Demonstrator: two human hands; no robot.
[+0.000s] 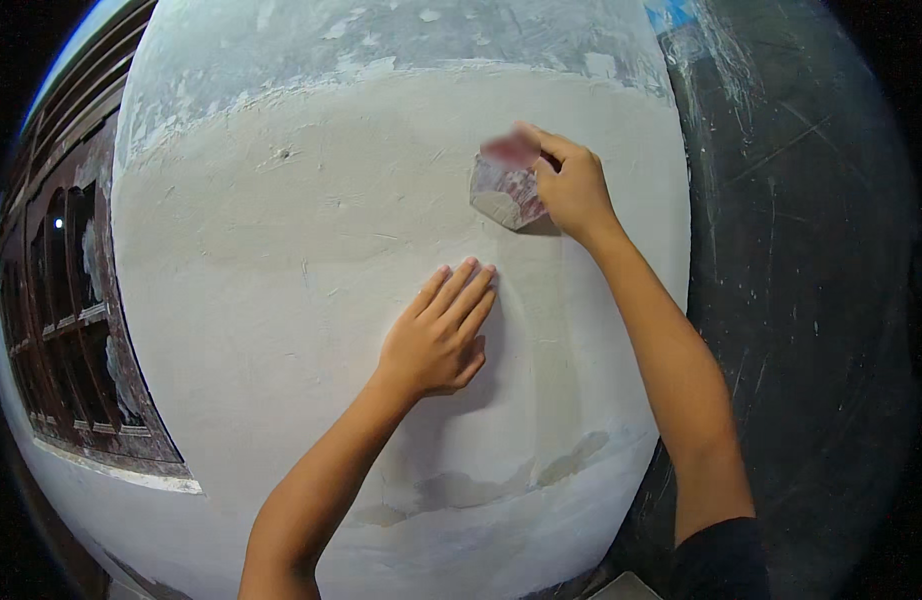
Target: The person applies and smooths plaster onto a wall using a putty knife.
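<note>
My right hand (573, 185) is closed on the upper right edge of a flat, many-sided scraper (503, 192), smeared with grey-white paste and reddish in places. The scraper lies against the upper part of a white plastered wall (231, 330), or very close to it. Its top is blurred, so I cannot make out that part. Lower and to the left, my left hand (439, 335) has its fingers stretched upward, with the fingertips at the wall surface. Nothing is held in it. A damp-looking beige band of plaster (551, 340) runs down the wall below the scraper.
A rough grey strip (421, 40) crosses the wall's top. On the left is a dark wooden window frame (76, 320) with a pale sill (121, 467). A dark, scratched surface (801, 300) borders the wall at right, with clear plastic (726, 70) hanging near its top.
</note>
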